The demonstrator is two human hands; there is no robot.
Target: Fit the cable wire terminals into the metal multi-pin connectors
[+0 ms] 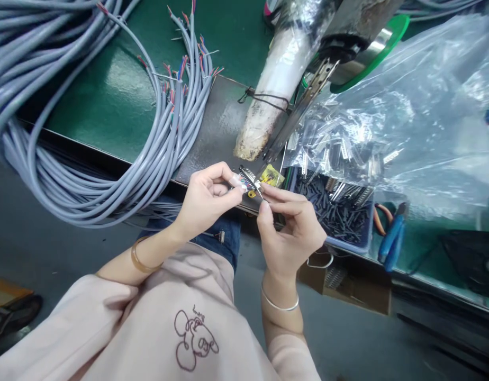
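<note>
My left hand (213, 198) is closed in a pinch at the coloured wires beside a small multi-pin cable connector (248, 177), with white coverings on its fingertips. At the connector's other end, my right hand (290, 225) pinches its metal edge between thumb and fingers. The connector is tilted, just off the bench's front edge. Close above it are a metal-tipped soldering tool (300, 111) and a white wrapped tube (268, 95). A yellow scrap (271, 176) lies right behind the connector. Exactly where the left fingertips grip is too small to tell.
Large coils of grey cable (145, 159) with stripped ends lie at the left. On the right, a blue bin (361, 246) holds black sleeves and connectors, partly beneath a clear plastic bag (419, 116). Blue-handled pliers (392, 241) lie beside it. A cardboard box (367, 293) stands below the bench.
</note>
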